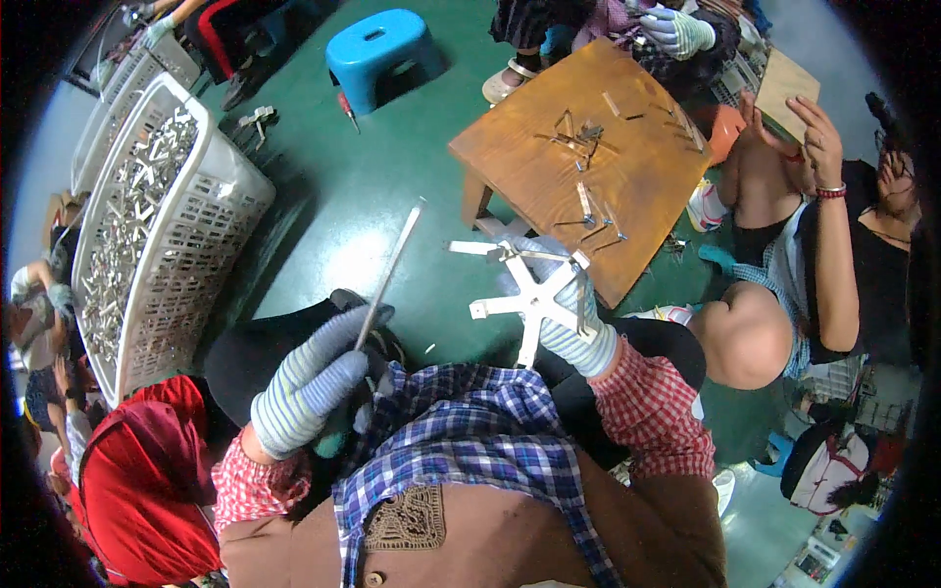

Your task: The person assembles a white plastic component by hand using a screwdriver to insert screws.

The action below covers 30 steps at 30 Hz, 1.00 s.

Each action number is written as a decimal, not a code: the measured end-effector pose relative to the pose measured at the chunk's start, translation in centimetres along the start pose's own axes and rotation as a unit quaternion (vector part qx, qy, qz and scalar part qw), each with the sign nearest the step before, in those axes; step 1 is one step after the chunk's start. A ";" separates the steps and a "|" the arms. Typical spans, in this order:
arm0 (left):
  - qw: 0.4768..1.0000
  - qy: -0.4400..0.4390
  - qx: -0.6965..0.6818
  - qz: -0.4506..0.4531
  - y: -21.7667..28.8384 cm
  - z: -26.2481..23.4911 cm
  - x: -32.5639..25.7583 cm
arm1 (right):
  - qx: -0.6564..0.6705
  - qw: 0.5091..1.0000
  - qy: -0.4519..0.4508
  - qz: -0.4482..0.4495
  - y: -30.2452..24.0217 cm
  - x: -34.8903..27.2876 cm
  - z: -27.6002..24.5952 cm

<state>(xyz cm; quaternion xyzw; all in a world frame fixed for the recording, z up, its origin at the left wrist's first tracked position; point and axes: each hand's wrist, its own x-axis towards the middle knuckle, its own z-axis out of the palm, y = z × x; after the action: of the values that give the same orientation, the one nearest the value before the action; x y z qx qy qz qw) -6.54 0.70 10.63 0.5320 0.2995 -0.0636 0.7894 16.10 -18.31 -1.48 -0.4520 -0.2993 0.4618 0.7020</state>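
My left hand (319, 377), in a striped knitted glove, is closed around a long thin metal rod (392, 265). The rod slants up and away to the right; its lower end is hidden in the fist. My right hand (578, 318), gloved the same way, grips a white star-shaped metal bracket (534, 299) with several arms spreading from a flat centre. Its fingers are partly behind the bracket. One bracket arm points down toward the blue plaid apron (461, 431) on my lap. The rod's tip is apart from the bracket.
A wooden table (549, 108) ahead right carries several thin metal pieces. At left stands a white basket (186, 245) full of metal parts. A blue stool (382, 49) and a red-handled screwdriver (348, 113) are on the green floor. Other people sit around, one close at right.
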 end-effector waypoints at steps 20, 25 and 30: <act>0.963 -0.184 0.160 -0.118 3.2 -0.2 -0.6 | -0.532 0.827 0.100 -0.152 1.5 -1.3 -3.6; 0.960 -0.205 0.161 -0.103 3.2 -0.4 -0.2 | -0.508 0.839 0.097 -0.166 2.9 -1.3 -4.1; 0.954 -0.213 0.189 -0.090 3.1 -0.5 0.2 | -0.557 0.816 0.059 -0.140 1.9 -0.6 -3.2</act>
<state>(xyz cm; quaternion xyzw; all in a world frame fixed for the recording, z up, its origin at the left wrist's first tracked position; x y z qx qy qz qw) -5.28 2.48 12.84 0.6161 0.1538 -0.3020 0.7110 17.81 -19.68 -4.47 -0.7455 -0.5238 0.0851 0.4033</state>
